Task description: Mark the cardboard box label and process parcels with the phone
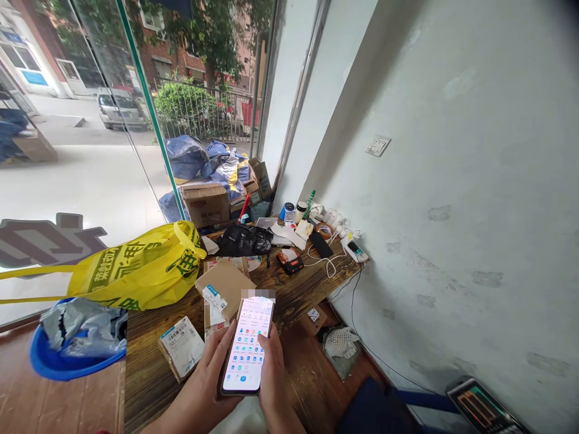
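Note:
A smartphone [248, 346] with a lit screen of small coloured icons is held upright between both my hands. My left hand [212, 361] is closed around its left edge, the fingers hidden behind it. On the other side, my right hand [273, 367] grips the right edge, with its thumb over the screen by the icons. Just left of the phone lies a small parcel [182, 346] with a white label. Behind the phone is a brown cardboard mailer [228, 280] on the wooden table [149, 361].
A yellow bag [140, 265] lies at the table's left, above a blue bin [67, 367] with grey plastic. Farther back are a black plastic bag [244, 240], a small printer [289, 261], a dark phone [321, 245] and white cables. The wall [474, 181] bounds the right.

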Demonstrator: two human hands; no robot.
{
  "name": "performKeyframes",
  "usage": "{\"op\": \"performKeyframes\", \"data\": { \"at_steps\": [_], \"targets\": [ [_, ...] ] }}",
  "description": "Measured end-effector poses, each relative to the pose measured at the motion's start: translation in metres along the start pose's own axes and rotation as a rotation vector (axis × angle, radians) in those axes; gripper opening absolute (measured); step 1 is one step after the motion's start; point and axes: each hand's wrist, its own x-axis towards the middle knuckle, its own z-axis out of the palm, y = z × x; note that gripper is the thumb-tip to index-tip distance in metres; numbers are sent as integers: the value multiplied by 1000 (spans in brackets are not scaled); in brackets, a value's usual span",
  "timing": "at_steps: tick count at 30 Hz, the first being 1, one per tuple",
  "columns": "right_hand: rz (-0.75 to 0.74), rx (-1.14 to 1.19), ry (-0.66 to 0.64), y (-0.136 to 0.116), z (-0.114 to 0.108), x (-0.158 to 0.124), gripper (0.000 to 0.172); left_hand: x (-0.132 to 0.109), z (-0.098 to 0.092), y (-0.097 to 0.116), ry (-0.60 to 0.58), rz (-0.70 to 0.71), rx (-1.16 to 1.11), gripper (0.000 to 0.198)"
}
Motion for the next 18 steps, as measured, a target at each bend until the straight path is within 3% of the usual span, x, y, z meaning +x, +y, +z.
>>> {"op": "performKeyframes", "data": {
  "at_steps": [7, 12, 15, 18],
  "targets": [
    [-48, -23, -93, 2, 2, 0, 63, -1, -1, 3, 8, 1, -11, 103],
    [-39, -13, -101, 3, 1, 0, 60, -7, 4, -2, 4, -71, -166, 97],
    [-33, -5, -87, 10, -4, 4, 57, -4, 2, 0, -87, -180, -583, 107],
    [-111, -53, -71, 20, -11, 10, 55, 8, -11, 14, -310, -474, -1164, 98]
  ]
}}
